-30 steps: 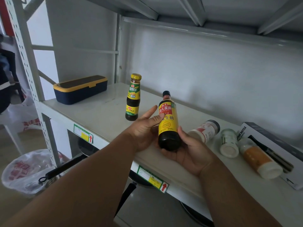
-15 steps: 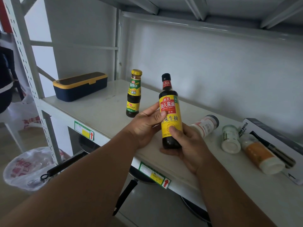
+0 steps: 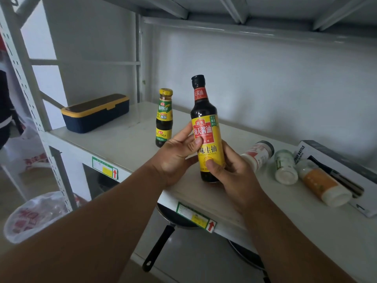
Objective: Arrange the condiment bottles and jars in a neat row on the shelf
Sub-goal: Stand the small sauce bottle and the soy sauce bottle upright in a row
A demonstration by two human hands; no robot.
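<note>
Tall dark glass soy sauce bottle w/ yellow-red label and black cap [image 3: 206,127] is upright, long axis vertical, base at or just above the white metal shelf [image 3: 126,139] near front edge; contact unclear. Left hand [image 3: 175,156] pinches label from left, thumb on front; right hand [image 3: 230,172] wraps lower body, thumb on label. Row anchor: shorter dark sauce bottle w/ yellow cap [image 3: 164,117] stands up-left, behind left hand, so left arm is nearer. Label faces camera, cap sealed
</note>
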